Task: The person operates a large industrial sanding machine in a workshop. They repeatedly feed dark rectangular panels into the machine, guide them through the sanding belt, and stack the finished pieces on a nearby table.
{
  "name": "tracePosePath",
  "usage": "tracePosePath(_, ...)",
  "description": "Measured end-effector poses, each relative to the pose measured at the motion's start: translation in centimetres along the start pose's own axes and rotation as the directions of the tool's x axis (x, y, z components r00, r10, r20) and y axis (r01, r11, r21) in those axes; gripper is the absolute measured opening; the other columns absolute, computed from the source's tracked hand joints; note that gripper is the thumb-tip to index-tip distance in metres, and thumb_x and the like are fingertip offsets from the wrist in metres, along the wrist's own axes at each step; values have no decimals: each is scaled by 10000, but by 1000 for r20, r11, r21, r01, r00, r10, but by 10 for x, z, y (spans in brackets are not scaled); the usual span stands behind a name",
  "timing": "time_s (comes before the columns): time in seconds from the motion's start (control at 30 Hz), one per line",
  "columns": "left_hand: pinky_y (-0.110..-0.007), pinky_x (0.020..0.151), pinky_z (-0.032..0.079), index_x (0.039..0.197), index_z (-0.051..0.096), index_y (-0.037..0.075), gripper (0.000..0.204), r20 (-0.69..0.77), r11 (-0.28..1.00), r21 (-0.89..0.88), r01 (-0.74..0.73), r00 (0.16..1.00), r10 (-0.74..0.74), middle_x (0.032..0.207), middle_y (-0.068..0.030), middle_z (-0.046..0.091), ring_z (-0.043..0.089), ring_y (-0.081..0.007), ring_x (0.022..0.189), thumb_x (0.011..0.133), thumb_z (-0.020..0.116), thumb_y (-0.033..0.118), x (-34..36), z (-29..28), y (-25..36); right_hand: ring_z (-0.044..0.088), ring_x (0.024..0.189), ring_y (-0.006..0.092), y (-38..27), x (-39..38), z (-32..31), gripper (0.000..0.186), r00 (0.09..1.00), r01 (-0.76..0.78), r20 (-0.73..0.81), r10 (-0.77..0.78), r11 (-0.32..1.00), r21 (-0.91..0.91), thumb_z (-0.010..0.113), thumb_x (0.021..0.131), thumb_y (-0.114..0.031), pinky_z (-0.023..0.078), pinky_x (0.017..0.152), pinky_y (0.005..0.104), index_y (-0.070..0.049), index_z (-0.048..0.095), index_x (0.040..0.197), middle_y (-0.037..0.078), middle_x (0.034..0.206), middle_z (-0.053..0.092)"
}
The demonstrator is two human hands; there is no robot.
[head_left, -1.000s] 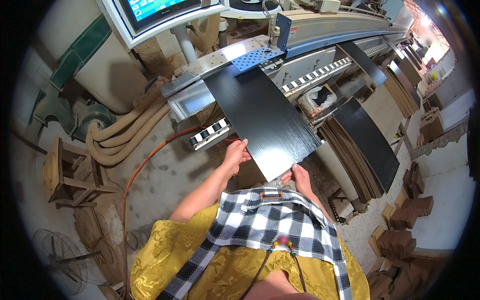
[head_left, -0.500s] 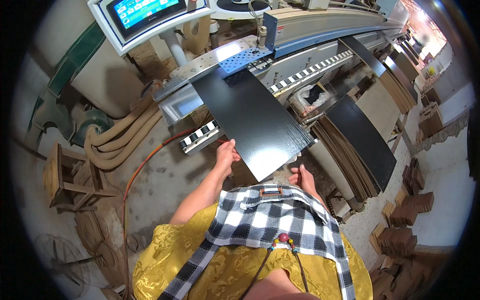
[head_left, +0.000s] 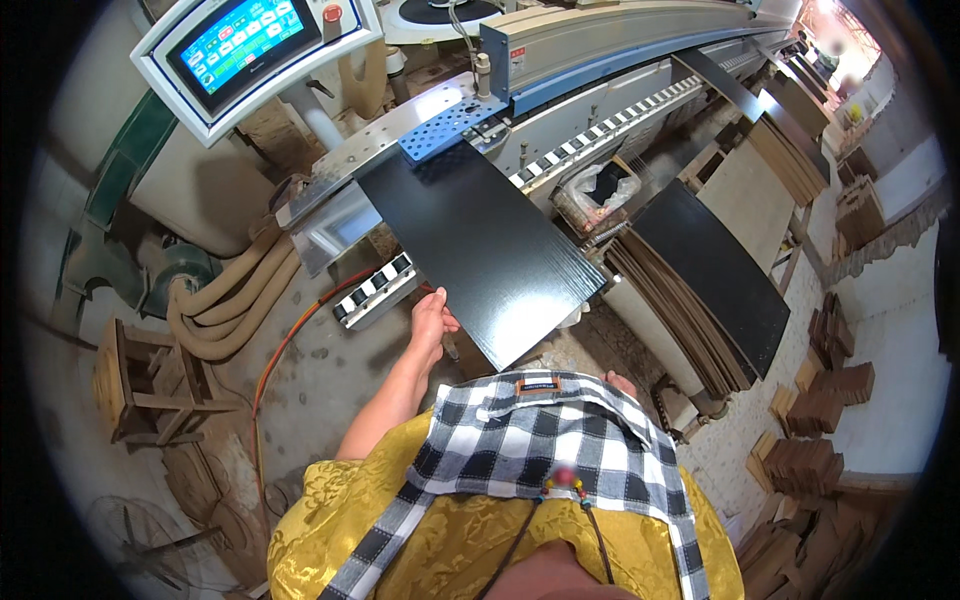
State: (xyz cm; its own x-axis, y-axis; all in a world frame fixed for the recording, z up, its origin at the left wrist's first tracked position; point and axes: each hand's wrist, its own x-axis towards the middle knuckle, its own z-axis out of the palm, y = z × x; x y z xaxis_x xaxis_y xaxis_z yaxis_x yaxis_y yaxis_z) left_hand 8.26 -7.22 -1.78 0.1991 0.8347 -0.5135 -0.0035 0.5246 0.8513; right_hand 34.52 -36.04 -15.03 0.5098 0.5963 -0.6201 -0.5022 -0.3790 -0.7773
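Observation:
A glossy black board (head_left: 490, 250) lies flat, its far end under the blue perforated plate (head_left: 440, 130) of a long machine. My left hand (head_left: 432, 322) holds the board's near left edge, thumb at the rim and fingers curled below. Close to my body, beside the checked apron (head_left: 540, 430), only a small part of my right hand (head_left: 621, 383) shows. It is apart from the board, and its fingers are mostly hidden by the apron.
A stack of black-topped boards (head_left: 710, 270) stands to the right. A roller support (head_left: 375, 292) juts out left of the board, near a red hose (head_left: 290, 335). A control screen (head_left: 245, 45) is at the far left, with a wooden stool (head_left: 160, 380) nearer.
My right hand has drawn back from near the board's corner to behind the apron's edge. My left hand stays on the board's edge. The whole view has shifted a little.

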Motion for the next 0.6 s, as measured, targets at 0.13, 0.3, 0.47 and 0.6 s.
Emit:
tracePosePath(0.13,-212,397,420,724,464,82,279,11,999,-35,-3,1000,4,583,-14,459,499,-101,433,867,476,320,10,19,1,529,500,119,-31,-6,5,272,1000,-6,-30,4,999,-35,437,891,-248,434,460,244,2,540,918,97,674,599)
tracePosePath(0.3,-219,398,414,715,457,85,280,18,999,-45,-22,1000,23,577,-14,453,498,-104,436,871,469,317,28,52,2,538,518,116,-52,-14,-10,283,998,12,-60,-11,1000,13,450,884,-282,437,486,241,-20,551,924,86,681,605)
tracePosePath(0.47,-223,407,412,681,439,87,300,46,998,-45,-37,998,39,567,-19,456,492,-110,427,879,454,311,44,87,6,537,529,114,-67,-20,-34,290,980,-11,-198,29,996,90,454,881,-304,433,522,230,-41,561,941,69,694,607)
tracePosePath(0.6,-231,417,389,710,470,61,294,76,998,-35,-51,996,54,576,-22,454,485,-117,442,897,410,280,64,120,8,530,531,108,-87,-29,-58,272,962,94,-266,-61,989,114,444,887,-293,427,513,221,-48,556,928,59,683,599)
